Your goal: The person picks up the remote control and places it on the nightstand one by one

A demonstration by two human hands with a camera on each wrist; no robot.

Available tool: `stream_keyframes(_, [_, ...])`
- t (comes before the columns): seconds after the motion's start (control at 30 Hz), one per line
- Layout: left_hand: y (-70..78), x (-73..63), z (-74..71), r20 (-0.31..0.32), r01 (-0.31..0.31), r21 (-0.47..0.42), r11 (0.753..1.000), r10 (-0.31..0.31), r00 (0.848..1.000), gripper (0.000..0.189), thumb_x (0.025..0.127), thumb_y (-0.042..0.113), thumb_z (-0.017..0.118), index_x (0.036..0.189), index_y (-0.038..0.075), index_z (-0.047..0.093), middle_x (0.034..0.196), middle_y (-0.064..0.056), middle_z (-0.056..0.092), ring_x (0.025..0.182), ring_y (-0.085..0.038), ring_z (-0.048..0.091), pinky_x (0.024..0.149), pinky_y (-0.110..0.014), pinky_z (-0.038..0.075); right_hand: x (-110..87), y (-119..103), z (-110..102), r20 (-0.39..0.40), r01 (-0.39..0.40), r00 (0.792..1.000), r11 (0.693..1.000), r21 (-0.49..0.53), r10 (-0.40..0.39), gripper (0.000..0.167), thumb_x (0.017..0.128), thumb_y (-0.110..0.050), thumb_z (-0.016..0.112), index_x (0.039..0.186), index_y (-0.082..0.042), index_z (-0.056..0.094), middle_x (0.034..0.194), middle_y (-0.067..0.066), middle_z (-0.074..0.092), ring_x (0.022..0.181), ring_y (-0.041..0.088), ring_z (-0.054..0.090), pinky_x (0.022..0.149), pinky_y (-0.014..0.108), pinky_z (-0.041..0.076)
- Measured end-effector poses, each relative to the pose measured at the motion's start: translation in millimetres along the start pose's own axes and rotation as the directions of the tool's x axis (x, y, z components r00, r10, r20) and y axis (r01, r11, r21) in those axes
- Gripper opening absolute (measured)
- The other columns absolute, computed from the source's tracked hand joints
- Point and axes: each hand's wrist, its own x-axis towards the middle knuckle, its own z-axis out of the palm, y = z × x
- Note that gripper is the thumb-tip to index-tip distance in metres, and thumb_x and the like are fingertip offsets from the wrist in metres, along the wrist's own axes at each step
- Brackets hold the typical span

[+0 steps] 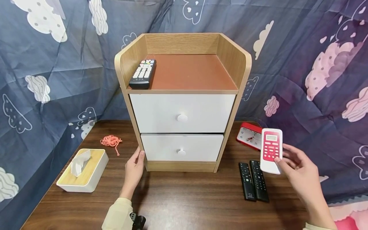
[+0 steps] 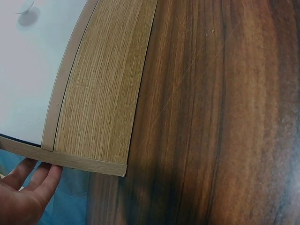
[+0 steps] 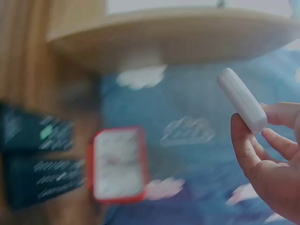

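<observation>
A white and red air-conditioner remote [image 1: 271, 150] with a small display is pinched by its lower part in my right hand [image 1: 300, 174], raised at the right. In the right wrist view, the same remote [image 3: 242, 100] shows edge-on between thumb and fingers. My left hand [image 1: 134, 167] rests against the lower left side of the wooden cabinet [image 1: 181, 166]. The left wrist view has its fingertips [image 2: 52, 177] touching the side panel, fairly straight. A black remote with white buttons [image 1: 142, 74] lies on the cabinet's brown top, along the left wall.
Two black remotes [image 1: 247, 182] lie side by side at the right, with a red-framed clock [image 1: 249, 135] behind them. Left of the cabinet are coral-coloured string [image 1: 110, 141] and a tissue box [image 1: 99, 174]. Both white drawers [image 1: 161, 113] are closed or nearly so. Patterned cloth hangs behind.
</observation>
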Motion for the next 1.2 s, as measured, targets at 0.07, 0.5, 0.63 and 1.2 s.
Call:
stream_keyframes(0.07, [0.3, 0.2, -0.1, -0.004, 0.0, -0.002, 1.0, 0.0, 1.0, 0.049, 0.104, 0.031, 0.051, 0.145, 0.003, 0.049, 0.144, -0.017, 0.052, 0.13, -0.035, 0.052, 0.109, -0.051, 0.039, -1.5, -20.1, 3.7, 0.006, 0.03, 0.999, 0.989, 0.148, -0.031, 0.055, 0.086, 0.011, 0.068, 0.137, -0.003, 0.055, 0.105, -0.012, 0.067, 0.086, -0.004, 0.066, 0.063, 0.01, 0.052])
stream_keyframes(0.5, [-0.4, -0.9, 1.3, -0.016, 0.012, -0.014, 1.0, -0.012, 1.0, 0.048, 0.104, 0.03, 0.052, 0.144, 0.002, 0.05, 0.14, -0.019, 0.055, 0.126, -0.034, 0.055, 0.107, -0.051, 0.042, -12.6, -131.3, 37.5, 0.07, 0.199, 0.962, 0.858, 0.473, -0.262, 0.058, 0.08, 0.026, 0.062, 0.135, 0.011, 0.052, 0.118, 0.013, 0.066, 0.095, 0.018, 0.066, 0.077, 0.017, 0.055])
stream_keyframes(0.63, [-0.6, -0.9, 1.8, -0.013, 0.021, -0.013, 1.0, -0.022, 1.0, 0.048, 0.104, 0.03, 0.052, 0.144, 0.003, 0.05, 0.141, -0.019, 0.054, 0.129, -0.035, 0.052, 0.109, -0.051, 0.04, -6.1, -155.0, 53.2, 0.092, 0.216, 0.948, 0.831, 0.513, -0.303, 0.054, 0.081, 0.023, 0.065, 0.132, 0.008, 0.056, 0.116, 0.014, 0.068, 0.095, 0.019, 0.066, 0.076, 0.019, 0.056])
stream_keyframes(1.2, [-0.7, -0.3, 0.9, -0.001, 0.014, 0.008, 1.0, -0.014, 1.0, 0.049, 0.104, 0.031, 0.051, 0.144, 0.004, 0.05, 0.141, -0.019, 0.054, 0.132, -0.035, 0.049, 0.111, -0.05, 0.037, 67.2, -241.5, 122.5, 0.196, 0.191, 0.944, 0.923, 0.334, -0.266, 0.034, 0.087, -0.01, 0.075, 0.12, -0.008, 0.067, 0.1, 0.008, 0.071, 0.086, 0.017, 0.067, 0.074, 0.019, 0.053])
